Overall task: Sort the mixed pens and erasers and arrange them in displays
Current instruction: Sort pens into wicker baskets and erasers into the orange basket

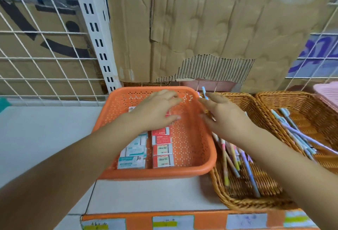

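1. Left hand (157,109) is hovering, fingers spread wide, over erasers (161,149) filling the orange basket's (193,138) left half.
2. Right hand (225,118) is gripping a blue pen (204,92) above the orange rim, beside the wicker basket (237,202) holding pens (235,156).

Orange basket (193,138), dotted hole pattern all over; red-and-white erasers (163,160) and teal-and-white erasers (132,159). Wicker baskets (239,200) are a golden-brown weave, pens (235,158) pastel pink, yellow, blue, lilac.
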